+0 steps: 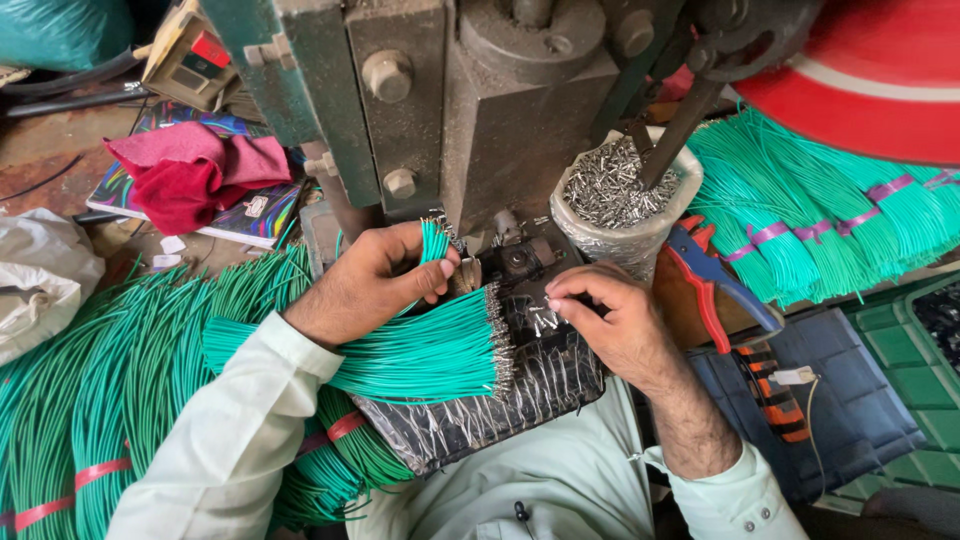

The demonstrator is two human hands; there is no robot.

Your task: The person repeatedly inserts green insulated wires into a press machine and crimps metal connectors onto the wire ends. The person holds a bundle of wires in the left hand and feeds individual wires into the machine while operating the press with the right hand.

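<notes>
A small wire-processing workshop is shown. A heavy, worn metal press (480, 100) with large bolts is mounted at the centre, and a container of small metal terminals (612, 190) is set just beside it. Bundles of green wire (820, 210), tied with bands, are stacked at both sides. A red rag (195, 170) and a cutting tool (715, 275) are seen nearby.

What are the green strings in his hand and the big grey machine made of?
The green wires under the left hand look like plastic-coated wire: smooth matte sleeves, shiny metal tips. The machine looks like heavy steel or iron: dull grey, scuffed, with big bolts. The right hand rests nearby.
</notes>
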